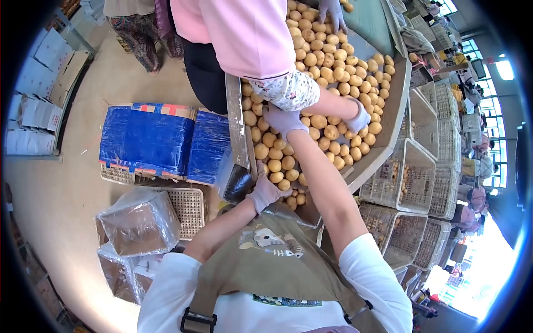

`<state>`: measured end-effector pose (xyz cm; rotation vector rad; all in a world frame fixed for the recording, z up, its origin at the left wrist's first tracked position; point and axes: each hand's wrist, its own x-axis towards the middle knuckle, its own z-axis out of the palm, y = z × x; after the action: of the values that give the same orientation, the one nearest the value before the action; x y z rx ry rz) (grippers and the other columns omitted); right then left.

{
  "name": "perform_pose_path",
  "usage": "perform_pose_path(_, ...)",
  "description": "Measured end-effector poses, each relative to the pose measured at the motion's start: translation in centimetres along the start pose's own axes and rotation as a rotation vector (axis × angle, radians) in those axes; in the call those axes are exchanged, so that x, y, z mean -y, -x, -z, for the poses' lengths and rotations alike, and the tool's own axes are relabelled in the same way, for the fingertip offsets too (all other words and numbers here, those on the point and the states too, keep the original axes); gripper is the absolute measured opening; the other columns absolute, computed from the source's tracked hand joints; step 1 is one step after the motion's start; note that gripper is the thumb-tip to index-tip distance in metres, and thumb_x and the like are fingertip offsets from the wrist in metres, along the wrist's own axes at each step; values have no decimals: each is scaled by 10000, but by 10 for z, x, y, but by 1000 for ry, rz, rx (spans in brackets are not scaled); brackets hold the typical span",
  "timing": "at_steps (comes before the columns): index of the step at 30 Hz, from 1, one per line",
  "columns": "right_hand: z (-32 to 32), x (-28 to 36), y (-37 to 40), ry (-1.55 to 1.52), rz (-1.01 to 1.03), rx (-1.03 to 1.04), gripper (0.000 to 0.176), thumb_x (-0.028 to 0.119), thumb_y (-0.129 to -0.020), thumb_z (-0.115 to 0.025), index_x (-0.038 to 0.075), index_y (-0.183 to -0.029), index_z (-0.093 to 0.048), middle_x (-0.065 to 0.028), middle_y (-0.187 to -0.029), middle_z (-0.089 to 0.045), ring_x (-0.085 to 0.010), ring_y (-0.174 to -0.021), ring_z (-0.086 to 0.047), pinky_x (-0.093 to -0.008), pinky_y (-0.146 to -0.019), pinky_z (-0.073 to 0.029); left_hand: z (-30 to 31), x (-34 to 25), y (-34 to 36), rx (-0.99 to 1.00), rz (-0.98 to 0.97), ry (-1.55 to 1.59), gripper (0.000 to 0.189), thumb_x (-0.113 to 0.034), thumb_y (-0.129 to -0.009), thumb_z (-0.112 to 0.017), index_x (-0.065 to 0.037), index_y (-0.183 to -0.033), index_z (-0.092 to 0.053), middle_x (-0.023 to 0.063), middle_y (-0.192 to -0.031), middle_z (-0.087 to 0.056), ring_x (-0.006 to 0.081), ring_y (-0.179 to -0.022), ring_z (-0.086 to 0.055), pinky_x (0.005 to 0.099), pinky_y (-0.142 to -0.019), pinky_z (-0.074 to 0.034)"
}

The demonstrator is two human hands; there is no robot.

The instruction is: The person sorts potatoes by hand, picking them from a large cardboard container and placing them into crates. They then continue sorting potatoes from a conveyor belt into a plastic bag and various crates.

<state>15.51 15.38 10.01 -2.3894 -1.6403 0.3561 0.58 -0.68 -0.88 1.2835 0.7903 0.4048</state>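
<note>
Many round yellow-brown potatoes [333, 72] lie in a metal-edged sorting chute [383, 147] that narrows toward my body. My right hand [284, 121], in a pale lilac glove, rests palm down on the potatoes near the left wall, its fingers partly hidden. My left hand [265, 191], gloved too, is at the chute's narrow mouth, with thumb and fingers apart beside the lowest potatoes. Below the mouth, a few potatoes show in what looks like clear plastic [297, 202], partly hidden by my apron [272, 255].
A person in a pink top [244, 33] leans across the chute, one gloved hand [358, 116] on the potatoes. Another gloved hand [333, 14] is farther up. Blue-wrapped boxes [147, 139] and a plastic-lined carton [139, 225] stand left; stacked crates [408, 177] stand right.
</note>
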Motion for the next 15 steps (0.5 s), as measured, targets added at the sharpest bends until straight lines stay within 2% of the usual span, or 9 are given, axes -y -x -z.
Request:
perform_pose_path(1,-5,1,-5,-77,-60,-31,451,364,-942,-523,122,-1316,-593,-137,-1317,-632,-335,-1246,-557,-422,-1091,-394,1,0,0,-11,8,-34,1225,-452,-696,-797,-60,-1538,3,144,-1586,-219,303,-1445,-262,469,-1210,-182)
perform_pose_path(4,19,2,16,-109,-147,160,457,420,-928,-547,111,-1255,-627,-127,-1265,-664,-306,-1227,-569,-407,-1072,-411,-3,14,-4,-53,19,-149,1315,-392,-646,-860,-29,-1532,42,171,-1574,-208,301,-1434,-275,432,-1209,-213)
perform_pose_path(5,23,-9,27,-116,-37,165,460,450,-885,-590,95,-1169,-660,-137,-1189,-687,-321,-1131,-614,-415,-1014,-451,-4,19,-4,-72,23,-182,1346,-371,-629,-881,-19,-1530,55,180,-1570,-204,300,-1431,-280,420,-1208,-223)
perform_pose_path(8,64,2,41,184,-93,375,507,405,-875,-577,69,-1251,-629,-199,-1264,-632,-359,-1213,-567,-440,-1064,-415,-9,29,-3,-98,31,-223,1441,-311,-579,-945,13,-1524,94,207,-1558,-194,298,-1420,-294,383,-1207,-253)
perform_pose_path(10,42,-33,41,201,-121,67,462,370,-843,-610,80,-1200,-655,-204,-1171,-657,-367,-1134,-604,-475,-991,-471,-11,33,-3,-76,30,-141,1469,-295,-565,-964,20,-1522,105,216,-1554,-189,295,-1419,-294,371,-1207,-263)
perform_pose_path(11,50,-40,41,220,-101,-29,400,357,-838,-618,105,-1146,-662,-220,-1212,-636,-363,-981,-665,-482,-832,-537,-11,33,-4,-59,27,-85,1466,-299,-567,-963,16,-1522,103,215,-1555,-187,293,-1423,-289,371,-1208,-263)
perform_pose_path(12,61,-42,38,158,-200,65,482,356,-843,-621,138,-1272,-602,-231,-1282,-589,-370,-1036,-655,-485,-876,-531,-9,32,-4,-46,25,-32,1462,-303,-570,-962,13,-1523,102,215,-1555,-186,291,-1426,-284,371,-1209,-263)
perform_pose_path(14,53,-60,39,303,-183,64,553,346,-852,-621,190,-1374,-525,-234,-1297,-572,-367,-1107,-635,-471,-930,-516,-5,25,-6,-28,22,26,1452,-315,-575,-959,7,-1522,94,214,-1556,-184,287,-1432,-276,372,-1212,-256)
perform_pose_path(15,57,-60,34,272,-222,149,563,343,-856,-621,207,-1391,-511,-228,-1304,-573,-368,-1127,-627,-464,-948,-508,-4,20,-7,-18,21,31,1446,-323,-577,-958,4,-1521,88,214,-1557,-185,285,-1434,-273,373,-1215,-250)
